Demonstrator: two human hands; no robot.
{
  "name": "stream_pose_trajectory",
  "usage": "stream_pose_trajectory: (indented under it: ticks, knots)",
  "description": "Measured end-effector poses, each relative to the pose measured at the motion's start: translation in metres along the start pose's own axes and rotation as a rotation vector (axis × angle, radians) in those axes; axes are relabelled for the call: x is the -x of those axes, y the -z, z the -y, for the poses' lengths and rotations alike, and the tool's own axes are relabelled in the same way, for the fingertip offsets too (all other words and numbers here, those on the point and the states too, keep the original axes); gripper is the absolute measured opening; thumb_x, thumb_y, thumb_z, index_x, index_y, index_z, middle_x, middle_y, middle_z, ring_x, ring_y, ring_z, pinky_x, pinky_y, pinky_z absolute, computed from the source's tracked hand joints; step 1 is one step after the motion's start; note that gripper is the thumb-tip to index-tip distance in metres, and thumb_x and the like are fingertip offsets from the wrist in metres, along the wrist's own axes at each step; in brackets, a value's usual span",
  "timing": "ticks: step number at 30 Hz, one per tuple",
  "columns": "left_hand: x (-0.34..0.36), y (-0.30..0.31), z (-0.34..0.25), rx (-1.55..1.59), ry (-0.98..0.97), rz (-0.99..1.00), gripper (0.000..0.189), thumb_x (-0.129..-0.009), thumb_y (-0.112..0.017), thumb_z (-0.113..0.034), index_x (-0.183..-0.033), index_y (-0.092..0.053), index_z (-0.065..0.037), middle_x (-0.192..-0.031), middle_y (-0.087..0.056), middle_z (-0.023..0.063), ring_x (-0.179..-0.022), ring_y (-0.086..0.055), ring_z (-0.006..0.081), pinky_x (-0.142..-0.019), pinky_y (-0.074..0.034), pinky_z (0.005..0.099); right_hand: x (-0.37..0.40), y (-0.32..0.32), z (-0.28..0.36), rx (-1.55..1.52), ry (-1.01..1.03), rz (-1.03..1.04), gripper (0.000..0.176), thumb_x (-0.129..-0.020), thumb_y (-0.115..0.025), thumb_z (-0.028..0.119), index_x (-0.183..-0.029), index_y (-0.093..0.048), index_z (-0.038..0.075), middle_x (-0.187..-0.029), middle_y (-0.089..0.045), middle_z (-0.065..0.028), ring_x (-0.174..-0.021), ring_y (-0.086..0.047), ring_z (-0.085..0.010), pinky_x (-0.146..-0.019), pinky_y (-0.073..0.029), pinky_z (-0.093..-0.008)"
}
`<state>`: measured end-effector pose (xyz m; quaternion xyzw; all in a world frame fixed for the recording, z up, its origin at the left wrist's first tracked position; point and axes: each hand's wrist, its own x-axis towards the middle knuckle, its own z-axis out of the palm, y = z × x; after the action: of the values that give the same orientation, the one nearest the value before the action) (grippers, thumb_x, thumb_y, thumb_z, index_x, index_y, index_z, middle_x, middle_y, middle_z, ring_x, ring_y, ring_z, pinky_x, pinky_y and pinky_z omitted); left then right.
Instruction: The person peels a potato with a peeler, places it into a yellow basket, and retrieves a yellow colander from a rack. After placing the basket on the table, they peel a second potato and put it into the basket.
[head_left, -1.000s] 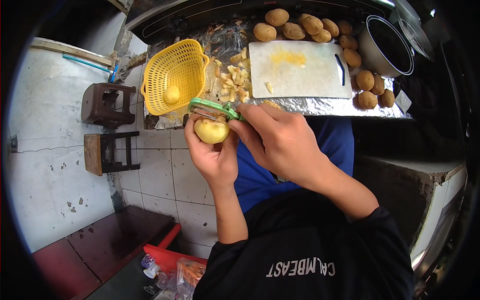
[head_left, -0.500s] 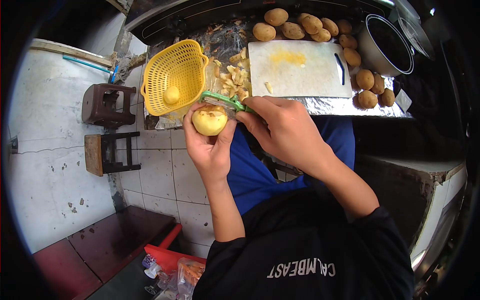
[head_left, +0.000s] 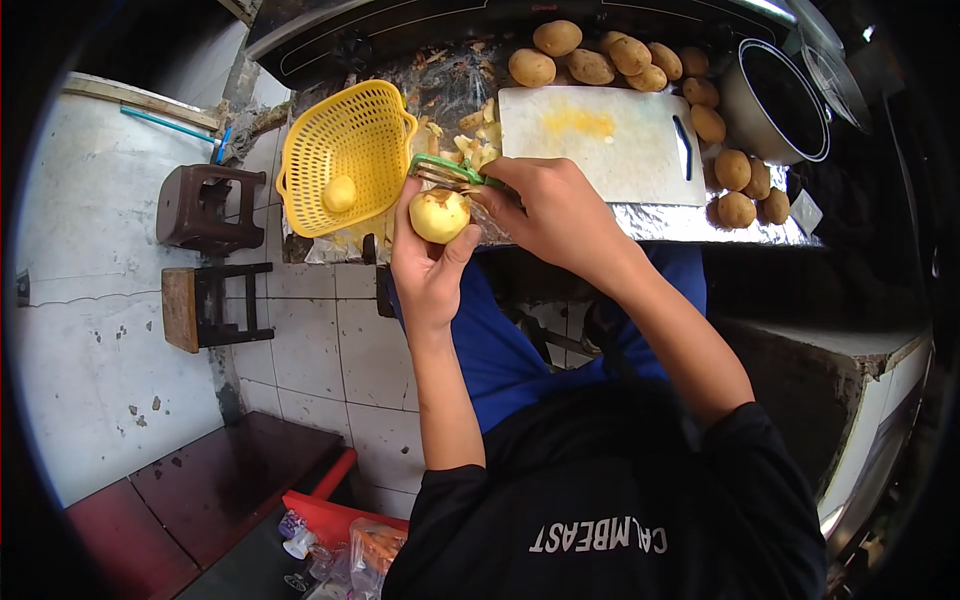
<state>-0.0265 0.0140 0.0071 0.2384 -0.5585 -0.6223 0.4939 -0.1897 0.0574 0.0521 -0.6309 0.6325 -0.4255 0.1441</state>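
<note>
My left hand (head_left: 425, 270) grips a pale, mostly peeled potato (head_left: 438, 215) from below, at the front edge of the foil-covered counter (head_left: 660, 218). My right hand (head_left: 555, 215) holds a green peeler (head_left: 445, 172), whose blade rests on the top of that potato. A heap of potato peelings (head_left: 470, 145) lies on the foil just behind the peeler. To the left a yellow plastic basket (head_left: 345, 155) holds one peeled potato (head_left: 339, 193).
A white cutting board (head_left: 600, 135) with a dark knife (head_left: 682, 147) lies behind my right hand. Several unpeeled potatoes (head_left: 590, 65) line the back and right of the counter beside a dark pot (head_left: 775, 100). Two small stools (head_left: 200, 210) stand on the tiled floor at left.
Both hands have moved up and toward the counter with the potato and peeler. The potato now sits over the counter's front edge, close to the peelings.
</note>
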Motion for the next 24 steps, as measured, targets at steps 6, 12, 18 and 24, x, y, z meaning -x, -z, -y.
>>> stream_pose_trajectory:
  ticks: [6, 12, 18, 24]
  knots:
    - [0.005, 0.001, 0.003, -0.085, 0.103, -0.027, 0.068, -0.089, -0.073, -0.007, -0.144, -0.035, 0.005, -0.122, -0.057, 0.0103, -0.109, -0.056, 0.0134, -0.095, -0.046, 0.0261, -0.012, -0.004, -0.018, 0.219, 0.056, -0.109, 0.021, -0.083, -0.07, 0.013, -0.1, -0.069, 0.0, -0.085, -0.067, -0.0153, -0.072, -0.065, -0.0348, -0.066, -0.053, -0.0408]
    - [0.011, 0.0, 0.003, -0.164, 0.148, -0.053, 0.066, -0.088, -0.074, -0.007, -0.142, -0.039, 0.005, -0.119, -0.058, 0.0093, -0.106, -0.057, 0.0128, -0.094, -0.048, 0.0265, -0.014, 0.001, -0.02, 0.284, 0.075, -0.114, 0.021, -0.082, -0.069, 0.015, -0.099, -0.07, 0.002, -0.085, -0.068, -0.0155, -0.076, -0.067, -0.0345, -0.066, -0.054, -0.043]
    - [0.012, 0.0, -0.015, -0.033, 0.131, -0.031, 0.066, -0.086, -0.074, 0.0, -0.141, -0.039, 0.005, -0.121, -0.058, 0.0109, -0.109, -0.058, 0.0162, -0.097, -0.047, 0.029, 0.01, 0.03, 0.013, -0.037, 0.039, 0.101, 0.021, -0.089, -0.067, 0.019, -0.101, -0.062, 0.003, -0.074, -0.066, -0.0165, -0.064, -0.064, -0.0386, -0.059, -0.052, -0.0452]
    - [0.012, -0.008, -0.038, -0.015, 0.069, 0.026, 0.057, -0.085, -0.073, 0.004, -0.134, -0.044, 0.005, -0.121, -0.059, 0.0141, -0.11, -0.059, 0.0183, -0.098, -0.048, 0.0308, 0.036, 0.039, 0.027, 0.081, 0.22, 0.094, 0.022, -0.089, -0.067, 0.022, -0.103, -0.059, 0.007, -0.071, -0.063, -0.012, -0.06, -0.063, -0.0342, -0.052, -0.049, -0.0433]
